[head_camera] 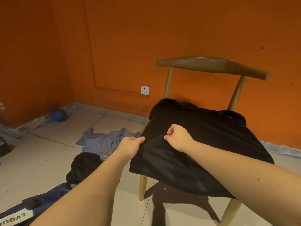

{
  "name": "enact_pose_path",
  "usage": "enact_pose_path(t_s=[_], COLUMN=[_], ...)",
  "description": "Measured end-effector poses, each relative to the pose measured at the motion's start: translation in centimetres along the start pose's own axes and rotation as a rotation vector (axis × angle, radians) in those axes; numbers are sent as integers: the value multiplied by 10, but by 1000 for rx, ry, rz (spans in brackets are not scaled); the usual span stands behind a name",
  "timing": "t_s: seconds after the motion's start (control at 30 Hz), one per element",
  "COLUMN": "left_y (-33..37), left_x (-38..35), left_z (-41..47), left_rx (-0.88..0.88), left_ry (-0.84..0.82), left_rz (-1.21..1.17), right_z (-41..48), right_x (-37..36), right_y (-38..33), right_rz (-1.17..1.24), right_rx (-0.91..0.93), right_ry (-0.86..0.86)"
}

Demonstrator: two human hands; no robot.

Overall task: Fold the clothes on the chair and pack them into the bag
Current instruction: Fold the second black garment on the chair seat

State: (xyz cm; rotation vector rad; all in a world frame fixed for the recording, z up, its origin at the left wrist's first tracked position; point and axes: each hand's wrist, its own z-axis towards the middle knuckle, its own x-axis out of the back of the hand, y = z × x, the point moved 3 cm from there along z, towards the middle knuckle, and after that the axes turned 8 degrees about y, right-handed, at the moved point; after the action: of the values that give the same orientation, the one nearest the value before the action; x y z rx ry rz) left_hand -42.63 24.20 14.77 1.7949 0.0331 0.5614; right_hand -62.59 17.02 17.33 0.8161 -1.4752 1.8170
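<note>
Your left hand and right hand pinch the black shirt, spread on the chair beneath your fingers. It looks soft, light and floppy, so hold it by its edges.

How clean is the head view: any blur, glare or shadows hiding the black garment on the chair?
Head view: dim, warm orange light; the black garment shows faint sheen, folds barely readable; the chair casts a hard shadow on the tiles; no obvious blur.
</note>
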Motion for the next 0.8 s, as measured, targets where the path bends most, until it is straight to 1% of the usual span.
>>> enact_pose_path(t_s=[0.07,0.17,0.23,0.3,0.4,0.5,0.57,0.63,0.7,0.8], left_y=[1,8,13,17,19,23,22,16,8,6], left_x=[0,-5,-6,-7,-9,-9,-6,-3,-4,-6], left_z=[-1,-10,-14,-15,-18,-21,-17,-12,-12,-20], left_rx=[9,64,28,-55,-176,-209,-181,-136,-89,-54], left_ry=[-3,-70,-64,-31,42,120,143,105,50,69], left_rz=[-37,-219,-266,-203,-11,73,40,9,27,11], right_z=[-13,-28,-32,-32,-32,-35,-37,-39,-40,-39], right_x=[1,2,3,5,3,6,11,15,18,23], right_y=[4,10,13,13,13,12,13,16,20,24], right_rz=[-105,-332,-417,-481,-562,-519,-451,-392,-356,-311], right_rx=[100,263,330,385,453,452,422,394,377,386], right_ry=[28,123,145,124,118,151,183,210,226,226])
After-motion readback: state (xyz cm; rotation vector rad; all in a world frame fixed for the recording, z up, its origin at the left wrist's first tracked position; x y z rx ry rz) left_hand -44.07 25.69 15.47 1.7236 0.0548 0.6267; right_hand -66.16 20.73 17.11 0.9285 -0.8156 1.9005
